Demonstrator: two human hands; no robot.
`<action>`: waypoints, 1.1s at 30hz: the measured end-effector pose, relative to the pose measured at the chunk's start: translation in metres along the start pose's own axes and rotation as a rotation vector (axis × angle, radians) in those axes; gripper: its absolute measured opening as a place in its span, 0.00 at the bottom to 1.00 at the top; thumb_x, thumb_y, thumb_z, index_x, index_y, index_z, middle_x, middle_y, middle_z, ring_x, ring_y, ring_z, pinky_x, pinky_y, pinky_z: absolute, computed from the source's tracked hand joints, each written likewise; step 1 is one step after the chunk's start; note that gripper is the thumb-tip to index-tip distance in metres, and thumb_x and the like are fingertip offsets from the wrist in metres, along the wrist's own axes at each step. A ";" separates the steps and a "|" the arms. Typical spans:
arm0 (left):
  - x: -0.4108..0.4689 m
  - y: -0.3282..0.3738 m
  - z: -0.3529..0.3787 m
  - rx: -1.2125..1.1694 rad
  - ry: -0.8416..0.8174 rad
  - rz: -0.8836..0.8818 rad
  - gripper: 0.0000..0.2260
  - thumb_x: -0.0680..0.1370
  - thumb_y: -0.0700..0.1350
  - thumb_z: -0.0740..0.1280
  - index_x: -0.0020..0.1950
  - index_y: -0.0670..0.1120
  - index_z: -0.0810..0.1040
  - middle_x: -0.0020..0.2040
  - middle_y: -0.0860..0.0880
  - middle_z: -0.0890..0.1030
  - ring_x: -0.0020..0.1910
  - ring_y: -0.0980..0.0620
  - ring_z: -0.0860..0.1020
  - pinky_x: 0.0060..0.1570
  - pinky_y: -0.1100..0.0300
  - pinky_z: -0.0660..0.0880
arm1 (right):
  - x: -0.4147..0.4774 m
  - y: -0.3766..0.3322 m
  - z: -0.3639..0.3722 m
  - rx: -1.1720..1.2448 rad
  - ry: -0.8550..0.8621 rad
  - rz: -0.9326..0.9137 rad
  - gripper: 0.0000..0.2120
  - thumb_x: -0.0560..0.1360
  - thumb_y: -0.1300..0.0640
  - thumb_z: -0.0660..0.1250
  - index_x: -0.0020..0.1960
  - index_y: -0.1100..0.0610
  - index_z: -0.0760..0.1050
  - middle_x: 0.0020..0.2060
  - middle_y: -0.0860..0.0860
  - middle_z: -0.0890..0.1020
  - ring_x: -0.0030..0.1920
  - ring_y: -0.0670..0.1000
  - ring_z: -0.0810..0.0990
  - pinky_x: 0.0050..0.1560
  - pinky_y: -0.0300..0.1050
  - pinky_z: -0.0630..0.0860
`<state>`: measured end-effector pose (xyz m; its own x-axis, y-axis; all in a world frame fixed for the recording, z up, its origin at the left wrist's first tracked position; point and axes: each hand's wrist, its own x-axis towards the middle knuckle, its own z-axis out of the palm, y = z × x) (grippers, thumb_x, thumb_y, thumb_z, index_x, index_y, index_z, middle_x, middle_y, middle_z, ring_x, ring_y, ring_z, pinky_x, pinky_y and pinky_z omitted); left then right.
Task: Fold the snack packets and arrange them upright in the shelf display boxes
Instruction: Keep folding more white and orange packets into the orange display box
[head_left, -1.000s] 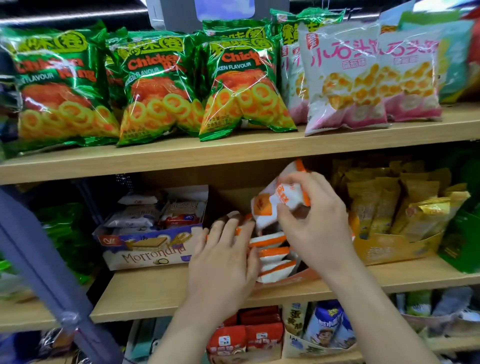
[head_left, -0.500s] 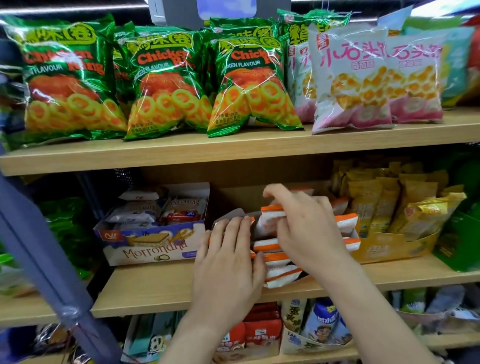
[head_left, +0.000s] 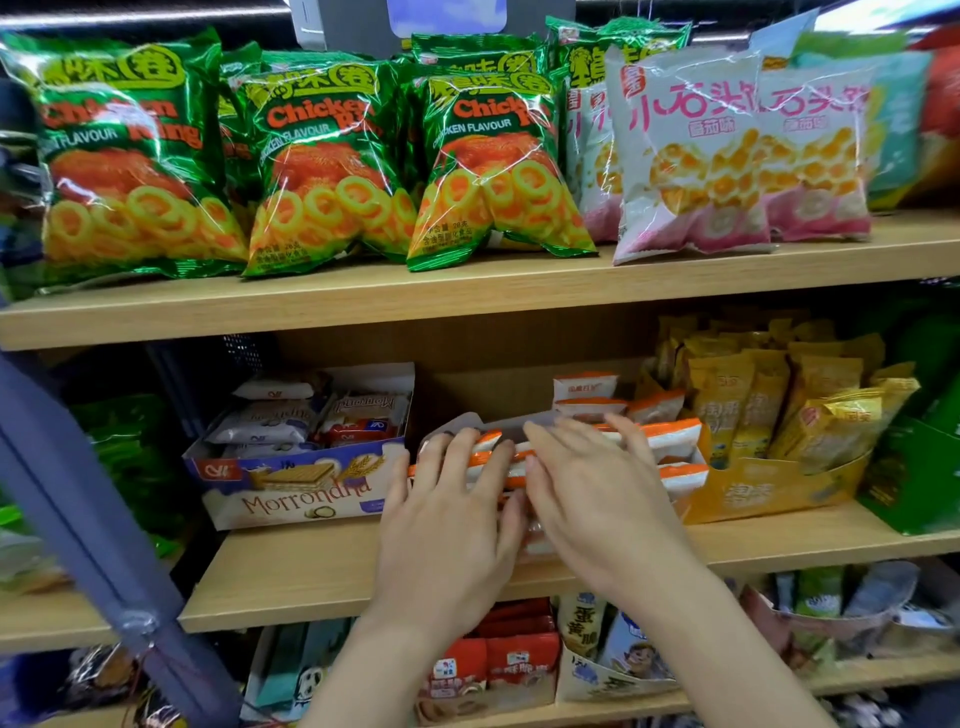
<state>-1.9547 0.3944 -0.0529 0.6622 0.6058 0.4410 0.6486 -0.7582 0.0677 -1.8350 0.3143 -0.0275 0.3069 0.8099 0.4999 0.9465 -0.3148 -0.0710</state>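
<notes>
Hands flat on the packets
My left hand (head_left: 447, 525) and right hand (head_left: 597, 499) lay straight, slightly spread fingers (head_left: 457, 454) on the orange-and-white packets (head_left: 670, 441) in their display box (head_left: 454, 422) on the middle shelf (head_left: 311, 571).

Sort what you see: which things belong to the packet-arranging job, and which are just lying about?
In the job: left hand, right hand, orange-and-white packets, their display box.
Lying about: green Chicken Ring bags, pink-and-white puff bags, Morrondina wafer box, yellow packets.
</notes>
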 end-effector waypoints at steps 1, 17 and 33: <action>0.001 0.000 -0.001 0.010 -0.008 0.003 0.24 0.81 0.60 0.44 0.73 0.58 0.67 0.72 0.52 0.70 0.73 0.49 0.65 0.73 0.43 0.58 | -0.003 -0.002 -0.001 0.019 -0.068 -0.005 0.31 0.78 0.46 0.38 0.69 0.51 0.72 0.63 0.46 0.79 0.69 0.46 0.72 0.73 0.51 0.49; 0.043 0.013 -0.017 -0.010 -0.209 -0.117 0.24 0.81 0.62 0.44 0.74 0.57 0.65 0.72 0.52 0.70 0.72 0.48 0.65 0.71 0.41 0.58 | -0.035 0.026 0.024 0.054 -0.062 0.015 0.26 0.79 0.45 0.49 0.74 0.51 0.65 0.70 0.45 0.72 0.73 0.46 0.66 0.72 0.53 0.57; 0.050 0.029 -0.010 -0.001 -0.207 -0.135 0.20 0.83 0.56 0.45 0.65 0.55 0.72 0.62 0.53 0.77 0.64 0.50 0.71 0.67 0.48 0.62 | -0.033 0.087 0.006 0.305 0.073 0.139 0.20 0.82 0.52 0.55 0.74 0.42 0.63 0.73 0.38 0.63 0.74 0.36 0.51 0.68 0.44 0.49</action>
<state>-1.9066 0.4003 -0.0200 0.6325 0.7381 0.2348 0.7361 -0.6672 0.1143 -1.7622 0.2636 -0.0555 0.4373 0.7288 0.5270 0.8859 -0.2480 -0.3920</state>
